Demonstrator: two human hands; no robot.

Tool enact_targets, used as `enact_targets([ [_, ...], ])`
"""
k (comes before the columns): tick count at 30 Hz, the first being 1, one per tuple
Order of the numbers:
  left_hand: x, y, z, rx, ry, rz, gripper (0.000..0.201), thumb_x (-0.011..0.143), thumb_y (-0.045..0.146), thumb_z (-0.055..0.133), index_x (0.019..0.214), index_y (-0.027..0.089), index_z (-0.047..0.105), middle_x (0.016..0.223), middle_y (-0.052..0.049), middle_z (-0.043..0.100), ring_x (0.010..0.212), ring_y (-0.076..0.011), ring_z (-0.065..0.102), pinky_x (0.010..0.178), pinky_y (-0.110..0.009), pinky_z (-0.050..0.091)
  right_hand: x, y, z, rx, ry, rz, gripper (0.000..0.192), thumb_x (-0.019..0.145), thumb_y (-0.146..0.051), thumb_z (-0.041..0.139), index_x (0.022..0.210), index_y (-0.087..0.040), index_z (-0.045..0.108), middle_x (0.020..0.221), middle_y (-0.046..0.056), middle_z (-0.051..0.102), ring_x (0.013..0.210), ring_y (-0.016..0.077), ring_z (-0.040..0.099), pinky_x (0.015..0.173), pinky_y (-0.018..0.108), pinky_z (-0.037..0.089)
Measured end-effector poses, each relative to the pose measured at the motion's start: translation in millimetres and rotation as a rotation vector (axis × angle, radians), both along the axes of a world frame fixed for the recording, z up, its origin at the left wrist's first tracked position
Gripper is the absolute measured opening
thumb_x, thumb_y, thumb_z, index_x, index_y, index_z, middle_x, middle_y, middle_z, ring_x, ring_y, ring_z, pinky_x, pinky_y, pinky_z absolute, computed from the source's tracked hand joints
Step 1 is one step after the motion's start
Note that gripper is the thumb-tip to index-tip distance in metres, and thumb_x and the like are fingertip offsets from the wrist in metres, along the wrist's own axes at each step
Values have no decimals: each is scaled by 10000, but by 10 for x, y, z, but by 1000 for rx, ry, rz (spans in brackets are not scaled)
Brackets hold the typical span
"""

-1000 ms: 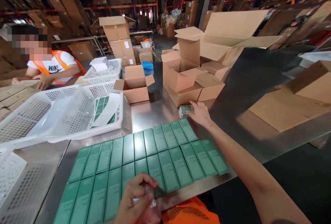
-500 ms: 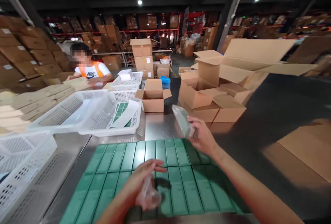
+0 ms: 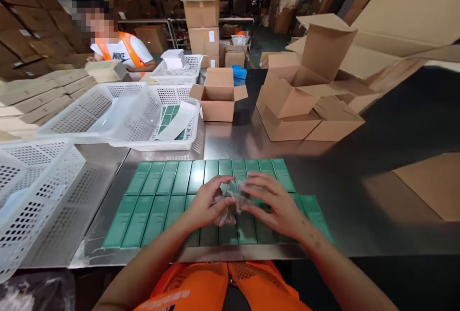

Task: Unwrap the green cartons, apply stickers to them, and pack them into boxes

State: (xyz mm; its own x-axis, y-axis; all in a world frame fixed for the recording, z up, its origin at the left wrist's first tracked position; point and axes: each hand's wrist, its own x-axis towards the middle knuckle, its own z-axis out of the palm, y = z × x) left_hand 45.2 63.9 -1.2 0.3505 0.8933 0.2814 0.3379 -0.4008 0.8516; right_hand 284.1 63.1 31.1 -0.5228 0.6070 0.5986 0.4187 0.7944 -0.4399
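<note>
I see the left hand (image 3: 207,204) pinching crinkled clear plastic (image 3: 237,201) above smooth, oblong green cartons (image 3: 133,222) on the metal table (image 3: 235,141); the right hand (image 3: 276,201), fingers parted, flanks it, grip unreadable from here; white perforated baskets (image 3: 158,145) and an open cardboard box (image 3: 218,110) stand beyond; fingers obscure the plastic's long axis, while the cartons' run away from the wearer.

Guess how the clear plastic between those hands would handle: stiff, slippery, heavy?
The clear plastic is probably floppy: it bunches into creases between the left hand and right hand. It looks thin and see-through, so likely light by itself. Its shine suggests slipperiness.
</note>
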Motion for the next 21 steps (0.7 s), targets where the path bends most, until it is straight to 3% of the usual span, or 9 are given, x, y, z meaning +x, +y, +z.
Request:
enact_targets([
  [3,-7,-43,33,288,86,-54,458,914,278,627,1359,216,536,1296,-136,644,1124,-229,651,862,-340,558,-77,42,-62,1,112,111,138,981,-217,598,1090,-259,672,1017,45,736,1114,217,652,924,382,523],
  [6,-24,-71,102,544,98,-163,241,924,151,554,1129,224,657,1210,-101,698,1035,-174,702,799,-266,562,-144,20,-61,-41,269,179,98,999,-281,584,992,-234,670,920,35,740,1020,198,675,891,364,510],
  [9,-35,-89,161,575,21,-282,164,923,117,500,928,205,639,956,-47,757,818,-127,732,670,-215,537,-150,-23,-8,-134,355,203,248,1030,-394,509,887,-230,628,751,9,678,841,176,646,776,326,502],
  [12,-45,-119,224,521,-45,-362,118,935,169,508,868,210,596,810,-26,742,691,-121,705,616,-222,507,-117,-53,35,-161,302,186,402,1049,-489,401,790,-228,564,648,-16,600,696,156,544,712,308,451],
  [15,-73,-168,316,487,21,-491,91,925,200,540,858,220,599,883,-37,763,684,-128,701,604,-251,479,-85,-73,53,-87,146,194,479,1065,-510,309,763,-221,541,655,-15,609,739,159,519,776,325,410],
  [18,-103,-224,416,480,170,-633,113,905,162,554,838,227,617,1025,-17,764,682,-106,683,578,-258,442,-59,-97,75,18,-43,187,412,1079,-408,370,776,-216,572,711,-6,652,845,175,536,845,346,378],
  [21,-117,-267,482,720,419,-515,139,868,130,583,781,234,607,879,15,726,546,-103,547,493,-286,331,-32,-137,127,111,-187,154,301,1042,-299,498,770,-216,597,805,-7,702,992,190,560,894,360,353],
])
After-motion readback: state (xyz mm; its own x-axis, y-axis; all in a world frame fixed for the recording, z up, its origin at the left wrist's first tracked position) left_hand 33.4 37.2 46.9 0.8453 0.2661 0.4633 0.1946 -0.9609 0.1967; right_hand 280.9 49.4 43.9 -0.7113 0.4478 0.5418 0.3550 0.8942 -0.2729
